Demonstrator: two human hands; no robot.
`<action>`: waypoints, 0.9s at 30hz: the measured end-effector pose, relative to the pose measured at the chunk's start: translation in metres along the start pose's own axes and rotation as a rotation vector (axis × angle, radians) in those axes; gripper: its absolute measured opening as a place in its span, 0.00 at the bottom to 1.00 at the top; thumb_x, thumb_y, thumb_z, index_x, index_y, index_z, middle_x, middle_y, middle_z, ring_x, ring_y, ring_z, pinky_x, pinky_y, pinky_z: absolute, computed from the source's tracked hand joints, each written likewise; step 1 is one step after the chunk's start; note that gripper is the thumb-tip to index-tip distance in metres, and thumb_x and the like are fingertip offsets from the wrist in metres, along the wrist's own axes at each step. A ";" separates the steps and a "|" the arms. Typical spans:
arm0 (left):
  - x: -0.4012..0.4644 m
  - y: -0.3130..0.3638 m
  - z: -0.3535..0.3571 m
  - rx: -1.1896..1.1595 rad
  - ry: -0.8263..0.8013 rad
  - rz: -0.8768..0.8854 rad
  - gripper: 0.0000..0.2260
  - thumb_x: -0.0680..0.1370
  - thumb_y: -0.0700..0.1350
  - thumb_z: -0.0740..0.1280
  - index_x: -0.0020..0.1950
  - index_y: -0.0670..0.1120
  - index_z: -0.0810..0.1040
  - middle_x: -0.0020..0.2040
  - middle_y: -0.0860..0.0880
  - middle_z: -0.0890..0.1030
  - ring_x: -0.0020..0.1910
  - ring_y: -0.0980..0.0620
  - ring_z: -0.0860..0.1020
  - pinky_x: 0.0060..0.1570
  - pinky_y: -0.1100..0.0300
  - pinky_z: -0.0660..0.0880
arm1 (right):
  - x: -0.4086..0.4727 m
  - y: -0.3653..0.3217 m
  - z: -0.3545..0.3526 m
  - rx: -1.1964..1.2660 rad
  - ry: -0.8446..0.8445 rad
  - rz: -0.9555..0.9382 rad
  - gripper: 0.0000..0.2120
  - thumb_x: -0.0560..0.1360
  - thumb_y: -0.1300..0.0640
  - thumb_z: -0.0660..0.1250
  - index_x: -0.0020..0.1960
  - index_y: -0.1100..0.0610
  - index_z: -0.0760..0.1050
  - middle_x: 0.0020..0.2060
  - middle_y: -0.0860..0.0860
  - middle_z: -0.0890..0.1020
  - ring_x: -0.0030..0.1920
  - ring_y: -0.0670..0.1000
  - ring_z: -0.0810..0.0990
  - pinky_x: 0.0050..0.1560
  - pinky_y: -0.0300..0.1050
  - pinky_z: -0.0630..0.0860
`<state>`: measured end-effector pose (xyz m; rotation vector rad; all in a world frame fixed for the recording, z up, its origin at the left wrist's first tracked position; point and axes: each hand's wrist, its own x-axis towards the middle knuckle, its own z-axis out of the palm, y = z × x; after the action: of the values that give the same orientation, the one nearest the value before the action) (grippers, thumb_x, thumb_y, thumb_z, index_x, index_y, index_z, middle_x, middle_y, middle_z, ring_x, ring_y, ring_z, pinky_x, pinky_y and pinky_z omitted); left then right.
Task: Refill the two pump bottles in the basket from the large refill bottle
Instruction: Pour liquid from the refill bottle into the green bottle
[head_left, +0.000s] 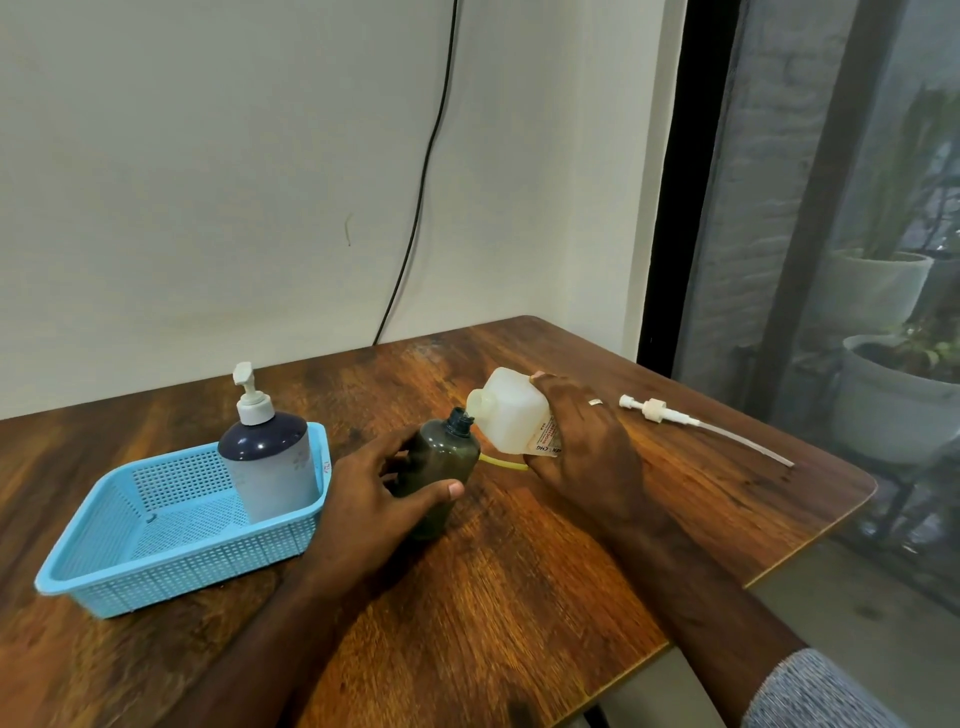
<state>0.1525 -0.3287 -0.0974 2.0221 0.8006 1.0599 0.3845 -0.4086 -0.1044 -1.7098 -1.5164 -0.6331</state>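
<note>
My left hand (374, 488) grips a dark olive bottle (447, 457) that stands on the table with its pump off and its neck open. My right hand (587, 447) holds the white refill bottle (511, 410) tilted on its side, its open mouth right at the dark bottle's neck. A blue-grey pump bottle (270, 457) with a white pump stands upright in the far right corner of the light blue basket (171, 566). A short yellow piece (501, 462) shows between my hands.
A white pump head with its long dip tube (696, 423) lies on the wooden table (519, 597) to the right of my right hand. The table's right edge is close. A black cable (415, 208) hangs down the wall behind.
</note>
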 end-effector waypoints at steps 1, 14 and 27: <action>0.000 0.000 0.000 -0.001 -0.002 -0.002 0.33 0.67 0.51 0.79 0.70 0.55 0.73 0.53 0.68 0.74 0.50 0.67 0.75 0.43 0.70 0.74 | 0.000 0.000 0.000 -0.002 -0.002 0.002 0.37 0.68 0.48 0.78 0.72 0.57 0.69 0.66 0.56 0.78 0.63 0.58 0.78 0.59 0.53 0.78; 0.001 -0.004 -0.001 -0.019 -0.004 -0.012 0.34 0.66 0.53 0.79 0.71 0.53 0.73 0.61 0.60 0.77 0.54 0.64 0.76 0.47 0.67 0.75 | 0.000 0.001 0.001 -0.031 0.005 -0.006 0.38 0.67 0.48 0.79 0.72 0.57 0.69 0.66 0.56 0.78 0.64 0.58 0.77 0.60 0.53 0.77; 0.000 -0.001 -0.001 -0.026 0.003 -0.015 0.34 0.66 0.52 0.79 0.70 0.55 0.73 0.59 0.60 0.77 0.53 0.65 0.76 0.44 0.69 0.74 | 0.001 -0.001 -0.001 -0.033 0.009 -0.008 0.37 0.68 0.48 0.78 0.73 0.57 0.69 0.67 0.56 0.77 0.65 0.58 0.77 0.62 0.52 0.76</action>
<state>0.1520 -0.3277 -0.0978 1.9904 0.7986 1.0595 0.3842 -0.4088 -0.1028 -1.7239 -1.5149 -0.6722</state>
